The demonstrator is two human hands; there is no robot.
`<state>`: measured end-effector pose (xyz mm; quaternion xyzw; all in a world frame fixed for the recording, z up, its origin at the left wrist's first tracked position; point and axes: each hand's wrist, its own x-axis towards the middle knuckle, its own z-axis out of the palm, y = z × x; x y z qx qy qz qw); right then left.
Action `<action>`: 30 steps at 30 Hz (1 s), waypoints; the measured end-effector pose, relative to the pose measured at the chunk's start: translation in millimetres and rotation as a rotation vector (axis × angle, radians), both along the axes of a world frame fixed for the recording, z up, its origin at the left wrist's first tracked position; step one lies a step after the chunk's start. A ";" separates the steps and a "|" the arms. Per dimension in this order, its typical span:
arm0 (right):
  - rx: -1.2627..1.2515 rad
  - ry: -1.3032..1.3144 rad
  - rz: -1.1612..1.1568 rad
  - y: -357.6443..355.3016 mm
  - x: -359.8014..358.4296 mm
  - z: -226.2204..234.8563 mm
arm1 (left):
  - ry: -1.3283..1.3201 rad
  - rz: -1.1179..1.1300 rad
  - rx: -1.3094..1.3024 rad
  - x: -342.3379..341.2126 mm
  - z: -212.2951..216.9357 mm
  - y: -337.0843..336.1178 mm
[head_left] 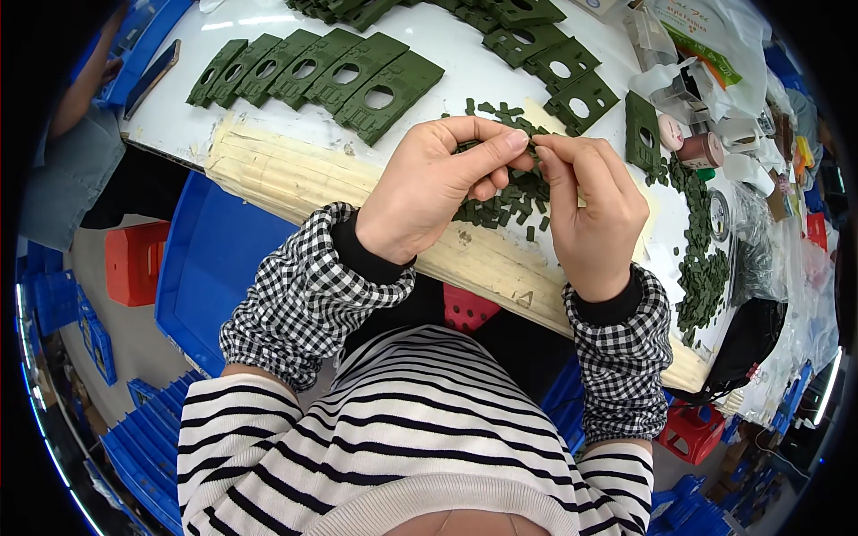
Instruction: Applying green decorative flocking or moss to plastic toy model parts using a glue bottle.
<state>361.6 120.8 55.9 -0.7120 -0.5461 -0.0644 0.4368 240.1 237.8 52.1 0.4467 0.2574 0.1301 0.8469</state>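
Note:
My left hand (pixel 427 183) and my right hand (pixel 597 210) meet fingertip to fingertip above the table. Thumb and forefinger of each are pinched together on a small dark green piece (pixel 531 148), mostly hidden by the fingers. Beneath them lies a loose heap of small dark green plastic pieces (pixel 508 204), partly covered by the left hand. Beyond the left hand, flat green model hull plates with round holes (pixel 400 82) overlap in a slanting row. A second row of such plates (pixel 583 100) lies past the right hand, and a single plate (pixel 642 143) is farther right.
A pale taped strip (pixel 295 170) runs along the white table's near edge. At right are more small green pieces (pixel 702 281), pinkish jars (pixel 700 152) and plastic bags (pixel 715 36). A phone (pixel 152 79) lies far left, near another person's arm. Red stools (pixel 134 263) stand below.

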 end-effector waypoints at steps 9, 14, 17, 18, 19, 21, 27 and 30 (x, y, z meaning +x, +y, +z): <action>0.005 0.034 -0.037 0.1 2.8 -1.2 | -0.031 0.002 -0.111 -5.1 -2.8 8.7; 0.035 0.069 -0.008 0.8 1.4 -1.1 | -0.179 0.123 -0.388 1.1 9.7 4.2; 0.050 0.033 0.024 2.2 0.9 -1.9 | -0.231 0.124 -0.482 4.2 12.4 0.8; 0.055 0.013 0.038 2.8 0.6 -2.4 | -0.242 0.116 -0.499 4.6 12.6 0.3; 0.035 0.014 0.057 3.5 -0.3 -1.9 | -0.269 0.061 -0.497 4.3 8.3 0.9; -0.008 0.020 0.100 4.8 -3.2 -0.3 | -0.321 -0.045 -0.492 2.3 -2.6 1.9; -0.047 0.028 0.116 1.3 -0.4 -3.7 | -0.328 -0.081 -0.528 3.4 -4.4 -0.9; -0.014 0.083 0.063 1.8 0.8 -4.0 | -0.206 -0.014 -0.383 4.7 4.2 -4.3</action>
